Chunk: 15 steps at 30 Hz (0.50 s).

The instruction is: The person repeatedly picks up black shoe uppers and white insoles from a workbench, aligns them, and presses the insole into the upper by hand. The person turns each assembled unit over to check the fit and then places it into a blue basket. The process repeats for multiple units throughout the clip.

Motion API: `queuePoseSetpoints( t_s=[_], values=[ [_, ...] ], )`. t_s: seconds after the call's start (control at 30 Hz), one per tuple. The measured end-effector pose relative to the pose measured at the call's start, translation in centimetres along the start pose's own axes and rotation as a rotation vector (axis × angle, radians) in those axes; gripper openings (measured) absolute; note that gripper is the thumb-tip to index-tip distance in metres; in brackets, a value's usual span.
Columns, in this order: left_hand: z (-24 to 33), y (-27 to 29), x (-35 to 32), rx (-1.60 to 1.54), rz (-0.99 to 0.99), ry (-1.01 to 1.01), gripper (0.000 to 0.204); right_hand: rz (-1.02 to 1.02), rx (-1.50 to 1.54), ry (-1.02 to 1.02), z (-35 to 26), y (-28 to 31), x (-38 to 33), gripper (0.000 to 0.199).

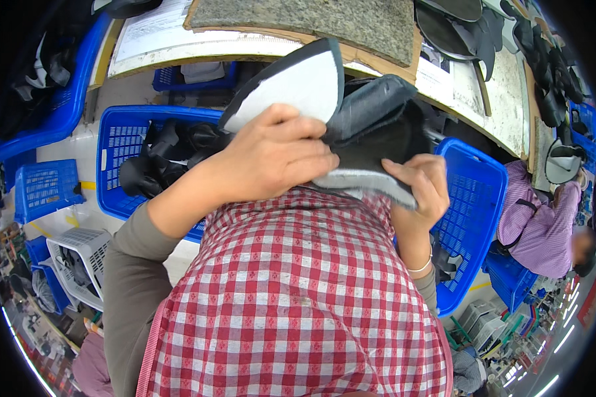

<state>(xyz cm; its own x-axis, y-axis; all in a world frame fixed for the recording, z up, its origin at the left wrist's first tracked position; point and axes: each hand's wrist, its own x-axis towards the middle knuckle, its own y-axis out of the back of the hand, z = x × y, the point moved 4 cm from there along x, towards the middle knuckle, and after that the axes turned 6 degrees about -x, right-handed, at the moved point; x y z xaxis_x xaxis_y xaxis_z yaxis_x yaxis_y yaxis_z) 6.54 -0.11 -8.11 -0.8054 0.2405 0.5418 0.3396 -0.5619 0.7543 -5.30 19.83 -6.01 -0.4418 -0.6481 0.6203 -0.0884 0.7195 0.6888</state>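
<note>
Between my two hands is a black shoe upper with white and grey lining showing, held above my lap in front of the table edge. My left hand is closed on its left part, fingers curled over the white-lined flap that points up and away. On the right side, my right hand pinches the grey-white lower edge, thumb on top. Part of the upper is blurred, and its underside is hidden.
A worktable with a granite slab and paper sheets runs ahead. Blue baskets stand to my right and left, the left one holding black pieces. More black uppers lie at the table's far right. A person in a purple checked top sits on the right.
</note>
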Motion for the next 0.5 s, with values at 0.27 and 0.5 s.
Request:
queuePoseSetpoints(
  t_s=[0.27, 0.5],
  values=[
    [-3.1, -3.8, 3.5, -0.304, -0.029, 0.223, 0.015, -0.539, -0.182, -0.041, 5.2, 1.5, 2.6, 0.03],
    [-3.0, -3.9, 3.6, -0.276, -0.115, 0.253, 0.018, -0.393, 0.505, -0.485, 5.2, -1.0, 0.6, 0.018]
  ],
)
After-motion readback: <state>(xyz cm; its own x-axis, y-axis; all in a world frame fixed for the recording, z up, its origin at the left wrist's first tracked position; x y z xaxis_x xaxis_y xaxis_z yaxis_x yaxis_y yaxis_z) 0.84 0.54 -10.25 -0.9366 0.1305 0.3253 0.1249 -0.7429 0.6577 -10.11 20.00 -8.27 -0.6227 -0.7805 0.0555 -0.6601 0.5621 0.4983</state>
